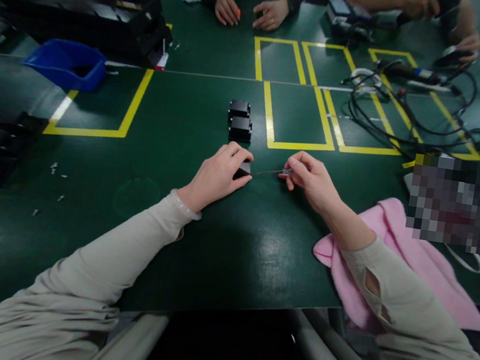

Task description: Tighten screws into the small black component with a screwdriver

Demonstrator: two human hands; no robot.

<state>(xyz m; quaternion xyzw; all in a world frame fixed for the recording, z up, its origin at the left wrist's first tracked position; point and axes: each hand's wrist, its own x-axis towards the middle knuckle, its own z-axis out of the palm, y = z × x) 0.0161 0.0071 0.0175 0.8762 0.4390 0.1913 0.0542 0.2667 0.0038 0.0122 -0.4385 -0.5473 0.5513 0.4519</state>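
My left hand (pixel 220 173) presses down on a small black box (pixel 243 170) on the dark green table (pixel 166 193), fingers wrapped over its top. My right hand (pixel 310 179) pinches the handle of a thin screwdriver (pixel 273 172), whose metal shaft points left at the box's right side. Two more small black boxes (pixel 240 120) stand in a short row just beyond my hands, untouched.
A pink cloth (pixel 396 251) lies under my right forearm. A blue bin (pixel 65 62) and black trays (pixel 85 9) sit at the far left. Tangled cables (pixel 394 113) cover the far right. Yellow tape marks rectangles (pixel 297 116). Other people's hands (pixel 247 11) rest at the far edge. Small screws (pixel 55 167) lie scattered at left.
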